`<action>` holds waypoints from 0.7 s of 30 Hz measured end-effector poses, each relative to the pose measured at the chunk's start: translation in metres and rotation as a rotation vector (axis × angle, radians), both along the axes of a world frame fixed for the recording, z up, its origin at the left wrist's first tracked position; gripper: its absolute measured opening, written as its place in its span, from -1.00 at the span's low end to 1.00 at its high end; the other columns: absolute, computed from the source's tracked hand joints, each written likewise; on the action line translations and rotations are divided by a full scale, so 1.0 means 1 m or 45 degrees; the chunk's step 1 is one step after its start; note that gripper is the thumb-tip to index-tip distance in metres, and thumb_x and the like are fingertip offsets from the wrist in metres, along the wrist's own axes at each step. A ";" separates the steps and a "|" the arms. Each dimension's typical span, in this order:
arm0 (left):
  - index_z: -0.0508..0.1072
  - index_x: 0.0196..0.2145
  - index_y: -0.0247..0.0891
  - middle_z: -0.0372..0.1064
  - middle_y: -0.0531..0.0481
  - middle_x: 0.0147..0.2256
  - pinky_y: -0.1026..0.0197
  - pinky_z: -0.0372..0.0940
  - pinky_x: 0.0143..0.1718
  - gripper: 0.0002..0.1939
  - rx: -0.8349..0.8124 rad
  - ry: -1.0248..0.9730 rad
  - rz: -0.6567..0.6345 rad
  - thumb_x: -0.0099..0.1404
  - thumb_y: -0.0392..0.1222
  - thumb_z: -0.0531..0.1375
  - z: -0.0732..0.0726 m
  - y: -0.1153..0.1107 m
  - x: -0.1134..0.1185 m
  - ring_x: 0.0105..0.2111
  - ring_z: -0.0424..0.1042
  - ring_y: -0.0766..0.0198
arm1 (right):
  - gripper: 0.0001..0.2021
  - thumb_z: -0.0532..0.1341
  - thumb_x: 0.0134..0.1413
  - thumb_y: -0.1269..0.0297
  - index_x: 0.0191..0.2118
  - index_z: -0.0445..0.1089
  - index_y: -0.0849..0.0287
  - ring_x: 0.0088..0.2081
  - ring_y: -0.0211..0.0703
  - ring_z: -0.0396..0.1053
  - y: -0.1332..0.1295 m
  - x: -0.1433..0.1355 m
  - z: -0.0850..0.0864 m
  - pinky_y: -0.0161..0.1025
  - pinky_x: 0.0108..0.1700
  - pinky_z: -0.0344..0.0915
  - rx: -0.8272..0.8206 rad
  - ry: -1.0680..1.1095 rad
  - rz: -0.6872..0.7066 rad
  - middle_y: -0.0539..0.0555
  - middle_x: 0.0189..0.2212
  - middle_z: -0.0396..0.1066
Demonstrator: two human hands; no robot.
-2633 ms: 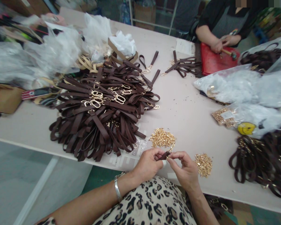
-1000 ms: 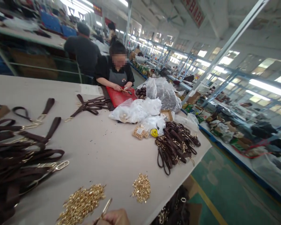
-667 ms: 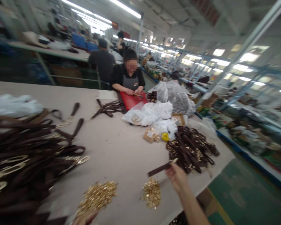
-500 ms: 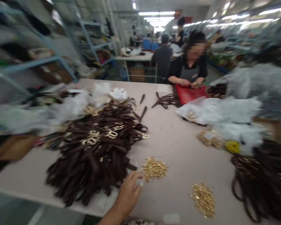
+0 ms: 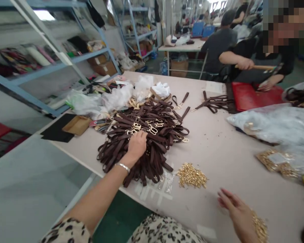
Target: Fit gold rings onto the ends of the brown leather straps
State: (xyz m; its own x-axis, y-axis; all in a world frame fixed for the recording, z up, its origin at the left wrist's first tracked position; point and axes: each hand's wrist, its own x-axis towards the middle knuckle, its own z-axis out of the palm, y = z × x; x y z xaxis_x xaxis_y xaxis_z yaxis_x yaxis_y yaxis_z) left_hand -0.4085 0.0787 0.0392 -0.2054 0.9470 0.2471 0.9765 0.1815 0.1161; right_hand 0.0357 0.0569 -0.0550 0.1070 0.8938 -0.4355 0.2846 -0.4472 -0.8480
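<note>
On the pale surface [image 5: 212, 148] lies a wide pile of brown straps [image 5: 152, 165]; picking one seems to be the step in hand, and it calls for a careful pinch, since they overlap. The hands are well apart: the left hand [image 5: 137, 145] is on the pile, its grip I cannot tell, and the right hand [image 5: 236, 212], loosely spread, shows nothing held. The straps look flat and looped, with shiny gold clasps [image 5: 153, 130] among them.

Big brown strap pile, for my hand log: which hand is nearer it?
Left: the left hand is at the strap pile; the right hand is off to its right, past a gold heap.
</note>
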 end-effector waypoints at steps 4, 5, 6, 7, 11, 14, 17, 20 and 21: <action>0.37 -0.05 -0.34 0.30 -0.28 -0.12 -0.06 0.16 -0.05 -0.67 -0.054 0.030 -0.056 0.26 -0.41 0.00 -0.010 0.023 -0.030 -0.07 0.22 -0.06 | -0.67 0.23 -0.01 0.00 -0.23 0.51 0.12 -0.23 0.04 0.50 -0.028 -0.063 -0.019 -0.01 -0.08 0.41 0.299 -0.154 0.494 0.12 -0.27 0.56; 0.38 -0.06 -0.33 0.31 -0.27 -0.14 -0.06 0.16 -0.06 -0.68 -0.060 0.038 -0.076 0.27 -0.40 -0.01 -0.012 0.026 -0.035 -0.08 0.22 -0.06 | -0.70 0.21 0.04 0.03 -0.23 0.50 0.12 -0.23 0.00 0.50 -0.033 -0.074 -0.022 -0.03 -0.10 0.41 0.366 -0.195 0.551 0.11 -0.27 0.55; 0.39 -0.07 -0.31 0.31 -0.26 -0.15 -0.06 0.16 -0.06 -0.69 -0.061 0.049 -0.096 0.29 -0.38 -0.01 -0.013 0.027 -0.038 -0.09 0.22 -0.06 | -0.72 0.18 0.08 0.06 -0.21 0.49 0.13 -0.25 -0.02 0.50 -0.036 -0.084 -0.025 -0.07 -0.13 0.42 0.420 -0.239 0.595 0.10 -0.27 0.55; 0.40 -0.07 -0.30 0.31 -0.25 -0.16 -0.05 0.17 -0.07 -0.70 -0.057 0.062 -0.113 0.30 -0.36 -0.01 -0.013 0.027 -0.041 -0.10 0.23 -0.05 | -0.73 0.16 0.12 0.09 -0.19 0.48 0.13 -0.27 -0.05 0.50 -0.038 -0.092 -0.027 -0.09 -0.16 0.42 0.463 -0.293 0.634 0.10 -0.27 0.55; 0.44 -0.11 -0.25 0.31 -0.23 -0.16 0.01 0.21 -0.09 -0.72 -0.007 0.129 -0.157 0.32 -0.33 0.00 -0.010 0.023 -0.048 -0.13 0.26 0.00 | -0.77 0.13 0.19 0.15 -0.15 0.44 0.12 -0.28 -0.08 0.48 -0.034 -0.114 -0.036 -0.18 -0.20 0.37 0.634 -0.573 0.760 0.09 -0.27 0.52; 0.45 -0.08 -0.21 0.33 -0.19 -0.21 0.07 0.25 -0.14 -0.71 0.035 0.179 -0.176 0.33 -0.31 0.01 -0.003 0.014 -0.046 -0.18 0.31 0.05 | -0.79 0.10 0.24 0.19 -0.18 0.44 0.12 -0.26 -0.10 0.45 -0.032 -0.123 -0.044 -0.21 -0.18 0.31 0.757 -0.748 0.808 0.09 -0.27 0.51; 0.38 0.04 -0.17 0.39 -0.12 -0.26 0.12 0.28 -0.15 -0.66 0.084 0.011 -0.243 0.35 -0.29 0.00 0.004 -0.002 -0.032 -0.21 0.39 0.10 | -0.81 0.08 0.27 0.23 -0.19 0.42 0.10 -0.29 -0.13 0.43 -0.032 -0.126 -0.051 -0.24 -0.19 0.25 0.844 -0.827 0.868 0.06 -0.31 0.48; 0.31 0.10 -0.15 0.45 -0.03 -0.34 0.18 0.33 -0.18 -0.63 0.048 -0.622 -0.267 0.35 -0.26 0.01 0.009 -0.018 -0.007 -0.30 0.47 0.20 | -0.82 0.07 0.29 0.25 -0.24 0.40 0.10 -0.32 -0.14 0.38 -0.034 -0.126 -0.053 -0.24 -0.23 0.21 0.905 -0.898 0.935 0.05 -0.38 0.43; 0.31 0.08 -0.15 0.46 0.00 -0.37 0.20 0.35 -0.20 -0.64 0.023 -0.903 -0.232 0.34 -0.25 0.03 0.009 -0.023 0.002 -0.34 0.49 0.22 | -0.83 0.07 0.29 0.26 -0.27 0.39 0.11 -0.33 -0.14 0.37 -0.034 -0.126 -0.053 -0.24 -0.24 0.19 0.921 -0.928 0.948 0.05 -0.40 0.41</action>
